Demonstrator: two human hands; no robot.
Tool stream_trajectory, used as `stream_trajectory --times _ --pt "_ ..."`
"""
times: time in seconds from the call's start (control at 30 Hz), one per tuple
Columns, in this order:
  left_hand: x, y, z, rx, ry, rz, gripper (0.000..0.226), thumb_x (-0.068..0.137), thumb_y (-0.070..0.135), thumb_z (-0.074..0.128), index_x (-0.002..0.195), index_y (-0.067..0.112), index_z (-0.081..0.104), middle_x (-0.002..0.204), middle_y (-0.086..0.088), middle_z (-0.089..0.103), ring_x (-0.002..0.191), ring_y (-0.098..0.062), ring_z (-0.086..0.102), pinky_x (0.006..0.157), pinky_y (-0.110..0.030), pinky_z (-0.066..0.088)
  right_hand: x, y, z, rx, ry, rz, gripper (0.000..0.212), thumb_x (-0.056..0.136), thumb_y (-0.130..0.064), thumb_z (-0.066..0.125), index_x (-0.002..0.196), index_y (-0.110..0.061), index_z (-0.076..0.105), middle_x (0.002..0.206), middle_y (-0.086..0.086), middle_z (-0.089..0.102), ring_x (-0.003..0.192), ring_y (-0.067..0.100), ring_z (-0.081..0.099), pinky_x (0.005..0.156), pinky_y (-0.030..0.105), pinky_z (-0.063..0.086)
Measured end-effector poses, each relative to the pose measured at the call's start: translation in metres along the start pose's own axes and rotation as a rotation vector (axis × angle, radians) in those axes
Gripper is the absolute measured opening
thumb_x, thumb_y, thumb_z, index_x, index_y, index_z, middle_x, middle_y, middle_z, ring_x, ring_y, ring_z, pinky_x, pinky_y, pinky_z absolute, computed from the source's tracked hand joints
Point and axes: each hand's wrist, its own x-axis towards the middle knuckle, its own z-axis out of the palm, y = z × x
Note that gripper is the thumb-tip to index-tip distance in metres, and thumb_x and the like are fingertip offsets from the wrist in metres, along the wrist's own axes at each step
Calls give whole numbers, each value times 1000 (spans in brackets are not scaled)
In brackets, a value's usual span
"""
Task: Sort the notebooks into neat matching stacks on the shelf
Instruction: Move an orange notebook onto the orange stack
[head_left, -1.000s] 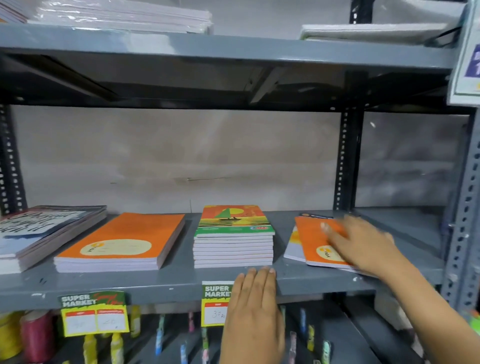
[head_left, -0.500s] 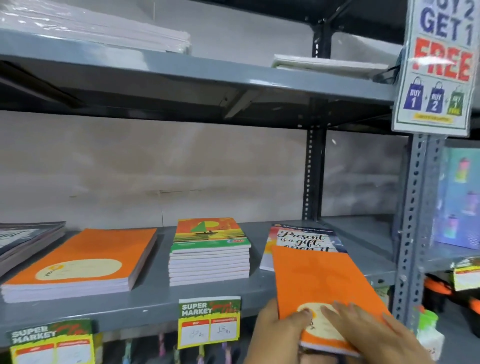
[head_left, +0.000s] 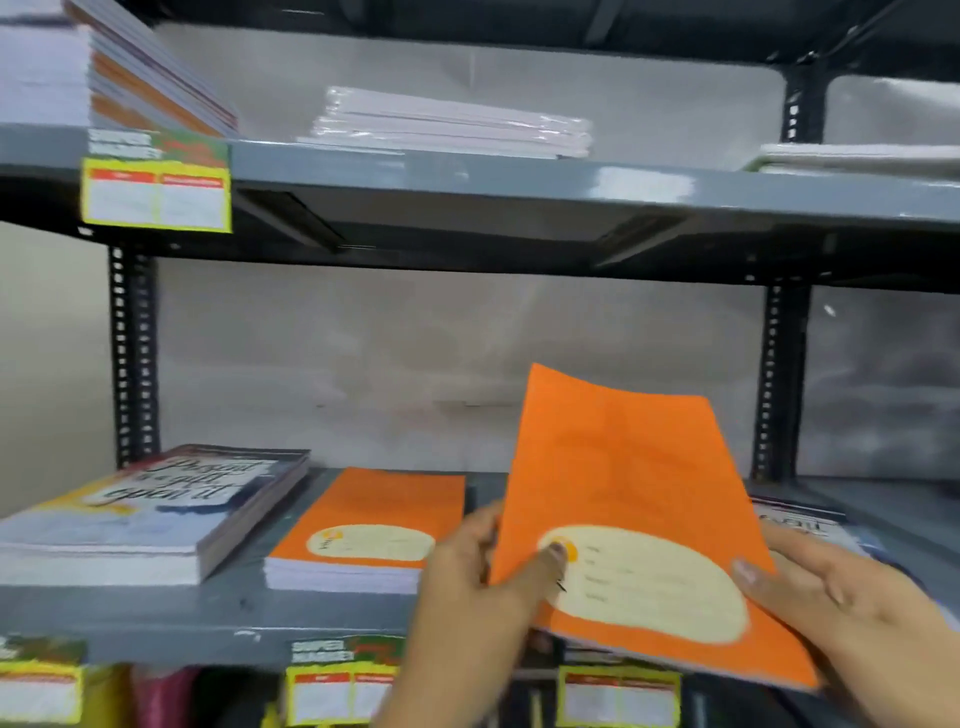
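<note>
A notebook (head_left: 639, 499) is held up in front of the middle shelf (head_left: 156, 613), tilted, its far end raised. The left hand (head_left: 478, 597) grips its near left edge, thumb on the cover; the right hand (head_left: 852, 603) holds its near right edge. On the middle shelf, a tall stack of lettered notebooks (head_left: 156, 514) lies at the far left. Just right of it lies a lower stack (head_left: 374, 525), partly behind the left hand. Another lettered notebook (head_left: 800, 519) lies on the shelf at the right, behind the held one. Price tags (head_left: 337, 686) hang from the shelf's near edge. On the upper shelf (head_left: 519, 182) lie a stack at the left (head_left: 145, 88), a wrapped pile (head_left: 447, 124) in the middle and a flat pile (head_left: 862, 156) at the right.
</note>
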Motion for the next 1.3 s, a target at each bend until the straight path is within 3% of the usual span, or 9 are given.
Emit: stream_trajectory --times 0.07,0.23,0.4,0.57,0.9,1.03,1.13,1.23,1.3 --pt "15 5 -45 206 127 140 6 84 18 69 87 16 74 78 0 78 67 -15 70 61 -31 54 11 -4 40 -48 -97 65 26 81 -7 66 106 -13 71 95 10 78 83 29 75 59 25 60" --pt "57 5 -143 645 370 223 42 80 44 48 85 8 70 78 -10 73 80 -30 67 72 -48 53 74 27 154 -196 -189 20 14 86 -7 64 95 -2 74 96 20 76 83 30 73 80 38 56" --pt "94 -23 -185 806 387 84 30 88 32 54 91 10 74 93 -10 76 89 -32 67 81 -42 53 110 73 210 -441 -137 83 31 71 -31 65 78 -1 66 77 17 73 66 24 64 62 34 46" --pt "103 -46 -195 857 351 -96 38 91 35 53 80 7 75 84 -13 75 89 -32 66 84 -37 49 105 93 221 -566 -89 101 29 83 -18 58 56 -14 47 48 -2 41 49 19 37 45 26 26" --pt "88 -37 -191 727 324 -174 32 95 33 48 64 30 55 75 9 60 78 -18 55 79 -33 39 94 101 222 -856 -82 25 38 93 -32 51 116 -3 61 118 15 46 115 31 47 94 31 39" --pt "75 -33 -185 751 487 40 32 98 32 43 69 27 56 68 4 56 68 -16 53 66 -30 35 66 77 199 -726 -73 -146 37 91 -37 54 119 -15 65 114 3 56 109 17 55 91 28 43" --pt "67 -32 -175 696 627 397 20 97 22 48 102 15 66 94 -4 61 88 -19 57 69 -23 41 34 47 147 -458 110 -295 17 88 -27 64 102 -24 73 100 -11 69 94 3 64 84 17 50" --pt "47 -18 -125 510 517 633 20 95 25 50 110 24 63 102 3 62 94 -7 57 81 -8 44 19 25 68 -446 337 -289 10 87 -22 64 87 -25 73 86 -11 74 84 -2 65 69 4 45" --pt "35 -12 -73 270 339 607 18 88 36 52 101 35 65 98 3 69 94 -8 64 84 -14 49 29 26 9 -594 445 -131 9 86 -24 64 89 -24 72 87 -10 74 87 8 66 71 17 44"
